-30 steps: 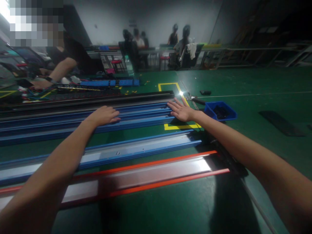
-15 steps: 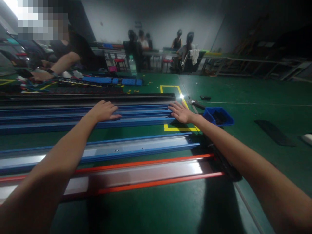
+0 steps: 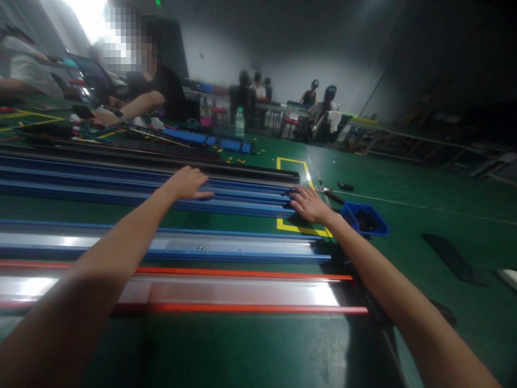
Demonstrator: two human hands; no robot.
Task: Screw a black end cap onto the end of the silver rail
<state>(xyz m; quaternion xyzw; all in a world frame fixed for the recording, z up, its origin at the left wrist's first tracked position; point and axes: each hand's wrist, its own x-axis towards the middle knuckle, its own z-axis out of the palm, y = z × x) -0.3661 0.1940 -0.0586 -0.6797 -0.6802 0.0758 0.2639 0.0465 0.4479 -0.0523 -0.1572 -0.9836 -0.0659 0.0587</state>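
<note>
Long blue metal rails (image 3: 250, 206) lie side by side across the green table, next to black rails (image 3: 258, 171) behind them. My left hand (image 3: 188, 184) rests on the blue rails near the middle, thumb apart from the fingers. Over the right end of the same rails lies my right hand (image 3: 310, 205), fingers spread. Both hands are palm down and appear to hold nothing. Nearer to me are a blue-edged silver channel (image 3: 222, 248) and a red-edged channel (image 3: 242, 293), beneath my forearms.
Right of the rails are a blue bin (image 3: 369, 220) with dark parts, pliers (image 3: 333, 196) and a dark flat piece (image 3: 452, 258). A bottle (image 3: 239, 123) stands behind. Across the table, a person's arm (image 3: 141, 106) reaches over wires; other people sit farther back.
The camera view has tilted and shifted, so the rails now slope down to the right. Both hands remain on the blue rails, with little visible movement along them.
</note>
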